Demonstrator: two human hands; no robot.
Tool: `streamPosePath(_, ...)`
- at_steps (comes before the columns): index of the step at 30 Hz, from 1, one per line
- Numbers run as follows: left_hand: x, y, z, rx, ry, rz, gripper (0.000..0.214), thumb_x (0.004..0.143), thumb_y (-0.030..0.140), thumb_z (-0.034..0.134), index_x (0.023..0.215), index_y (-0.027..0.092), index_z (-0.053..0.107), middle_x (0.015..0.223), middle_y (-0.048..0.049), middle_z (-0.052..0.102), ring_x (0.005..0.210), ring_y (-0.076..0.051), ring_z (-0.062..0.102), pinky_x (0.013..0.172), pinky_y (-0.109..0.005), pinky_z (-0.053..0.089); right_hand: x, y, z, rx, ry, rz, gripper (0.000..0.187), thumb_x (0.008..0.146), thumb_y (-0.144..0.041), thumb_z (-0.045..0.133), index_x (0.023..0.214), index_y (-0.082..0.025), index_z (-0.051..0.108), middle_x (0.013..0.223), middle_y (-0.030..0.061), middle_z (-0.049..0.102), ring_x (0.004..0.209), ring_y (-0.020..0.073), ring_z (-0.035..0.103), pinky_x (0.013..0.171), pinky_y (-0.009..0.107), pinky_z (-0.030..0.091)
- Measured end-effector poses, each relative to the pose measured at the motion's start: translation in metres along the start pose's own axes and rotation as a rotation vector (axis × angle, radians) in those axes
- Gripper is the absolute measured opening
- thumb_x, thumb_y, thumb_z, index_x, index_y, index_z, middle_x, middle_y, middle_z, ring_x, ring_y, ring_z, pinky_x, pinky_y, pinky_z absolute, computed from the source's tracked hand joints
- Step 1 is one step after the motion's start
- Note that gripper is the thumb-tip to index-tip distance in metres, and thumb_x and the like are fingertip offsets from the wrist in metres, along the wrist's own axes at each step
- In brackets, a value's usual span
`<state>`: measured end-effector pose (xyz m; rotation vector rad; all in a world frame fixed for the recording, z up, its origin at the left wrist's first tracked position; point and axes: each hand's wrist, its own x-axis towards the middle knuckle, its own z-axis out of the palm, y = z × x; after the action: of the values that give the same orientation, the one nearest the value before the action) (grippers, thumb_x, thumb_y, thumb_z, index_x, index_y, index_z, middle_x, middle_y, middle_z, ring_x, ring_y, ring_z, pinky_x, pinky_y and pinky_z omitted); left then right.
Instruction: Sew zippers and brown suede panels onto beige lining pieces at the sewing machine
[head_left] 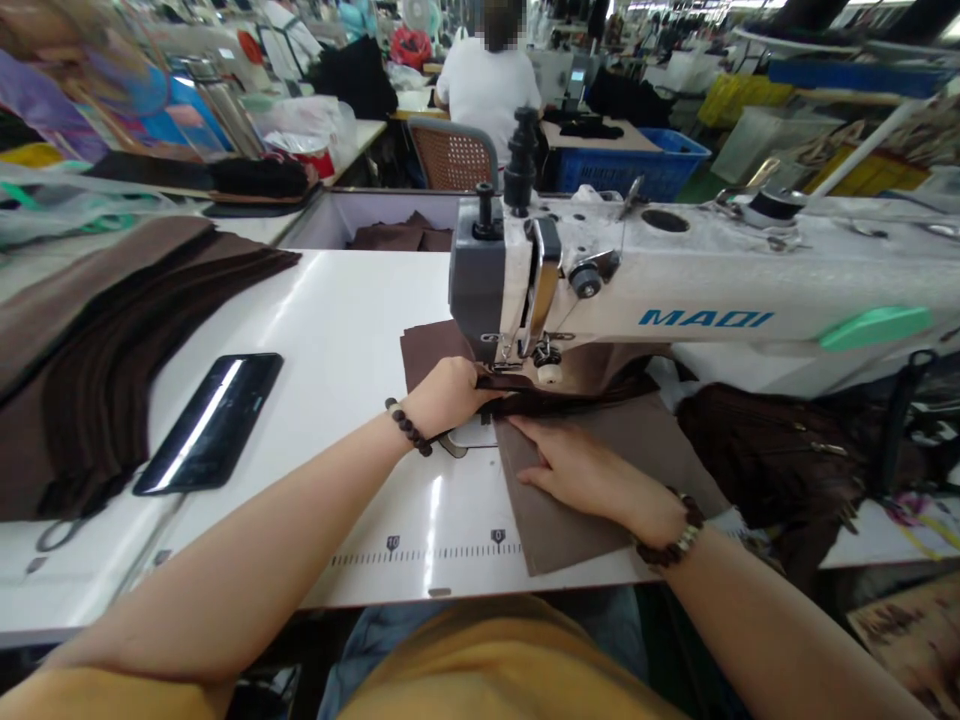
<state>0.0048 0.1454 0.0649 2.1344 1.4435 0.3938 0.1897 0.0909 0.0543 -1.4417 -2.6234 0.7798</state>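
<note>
A white sewing machine (pixel 697 275) stands on the white table (pixel 337 330). A brown fabric piece (pixel 562 520) lies under its needle area (pixel 525 365). My left hand (pixel 446 395) is closed, pinching the dark fabric edge just left of the presser foot. My right hand (pixel 577 465) lies flat with fingers stretched out on the brown fabric, pressing it down in front of the needle. Both wrists wear bead bracelets.
A black phone (pixel 210 420) lies left on the table, beside a stack of dark brown fabric strips (pixel 97 370). More brown fabric (pixel 780 450) hangs at the right. A person in a white shirt (pixel 487 85) sits ahead by a blue crate (pixel 637 160).
</note>
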Motion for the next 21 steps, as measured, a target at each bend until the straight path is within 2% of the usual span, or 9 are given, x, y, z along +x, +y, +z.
streamPosePath(4,-0.005,0.004,0.008,0.128,0.026,0.064,0.014,0.078,0.025,0.060,0.084,0.013,0.067,0.086,-0.0070,0.067,0.081,-0.020,0.063,0.072,-0.025,0.047,0.005,0.003,0.002,0.073,0.018,-0.014,0.059,0.075,-0.021,0.064,0.130,-0.017,0.041,0.106,0.0089,0.062,0.100,0.0218,0.057,0.088,0.033,0.043)
streamPosePath(8,-0.011,0.008,0.015,0.349,-0.002,0.041,0.024,0.072,0.034,0.068,0.081,0.012,0.064,0.085,-0.0085,0.064,0.079,-0.024,0.063,0.067,-0.029,0.048,0.006,0.006,0.004,0.094,0.056,-0.065,0.059,0.075,-0.023,0.064,0.129,-0.016,0.041,0.123,0.0092,0.053,0.112,0.0218,0.050,0.097,0.034,0.037)
streamPosePath(11,-0.017,0.012,0.019,0.440,0.004,0.019,0.016,0.076,0.028,0.062,0.082,0.013,0.063,0.089,-0.0102,0.062,0.075,-0.026,0.063,0.061,-0.033,0.049,0.005,0.006,0.005,0.097,0.046,-0.050,0.059,0.077,-0.023,0.062,0.131,-0.015,0.039,0.128,0.0097,0.049,0.116,0.0217,0.047,0.100,0.033,0.035)
streamPosePath(14,-0.023,0.014,0.023,0.462,-0.012,0.045,0.013,0.082,0.018,0.051,0.080,0.013,0.063,0.090,-0.0090,0.061,0.070,-0.023,0.063,0.058,-0.032,0.049,-0.002,0.002,0.005,0.105,0.050,0.012,0.054,0.078,-0.024,0.060,0.129,-0.015,0.043,0.121,0.0108,0.054,0.111,0.0235,0.051,0.097,0.035,0.037)
streamPosePath(15,-0.024,0.013,0.024,0.462,-0.021,0.064,0.013,0.081,0.016,0.050,0.080,0.013,0.062,0.090,-0.0082,0.061,0.071,-0.022,0.063,0.058,-0.031,0.049,-0.005,0.001,0.004,0.139,0.020,0.016,0.053,0.078,-0.025,0.060,0.129,-0.017,0.044,0.114,0.0097,0.059,0.104,0.0230,0.055,0.092,0.034,0.041)
streamPosePath(17,-0.025,0.007,0.025,0.395,0.003,0.121,0.012,0.076,0.009,0.052,0.081,0.013,0.062,0.090,-0.0071,0.063,0.077,-0.022,0.063,0.064,-0.030,0.049,-0.011,0.002,0.002,0.298,-0.176,0.001,0.053,0.081,-0.025,0.055,0.132,-0.022,0.040,0.091,0.0043,0.065,0.080,0.0184,0.062,0.072,0.029,0.049)
streamPosePath(19,-0.024,-0.002,0.023,0.201,0.096,0.178,0.017,0.070,0.003,0.054,0.081,0.013,0.063,0.086,-0.0058,0.064,0.080,-0.020,0.062,0.069,-0.027,0.049,-0.013,0.006,0.000,0.507,-0.451,0.005,0.055,0.084,-0.025,0.049,0.136,-0.025,0.032,0.070,-0.0020,0.061,0.054,0.0119,0.058,0.050,0.021,0.046)
streamPosePath(20,-0.022,-0.006,0.022,0.066,0.151,0.201,0.017,0.069,0.003,0.055,0.080,0.012,0.064,0.082,-0.0050,0.065,0.079,-0.019,0.062,0.069,-0.026,0.049,-0.011,0.010,-0.002,0.580,-0.545,0.024,0.055,0.086,-0.025,0.045,0.137,-0.026,0.028,0.063,-0.0040,0.058,0.046,0.0099,0.054,0.043,0.019,0.042)
streamPosePath(21,-0.020,-0.009,0.020,-0.069,0.194,0.222,0.015,0.070,0.004,0.055,0.079,0.012,0.064,0.078,-0.0043,0.065,0.076,-0.017,0.062,0.069,-0.024,0.048,-0.007,0.015,-0.004,0.612,-0.587,0.054,0.054,0.087,-0.026,0.042,0.138,-0.026,0.026,0.059,-0.0052,0.055,0.041,0.0090,0.051,0.039,0.018,0.039)
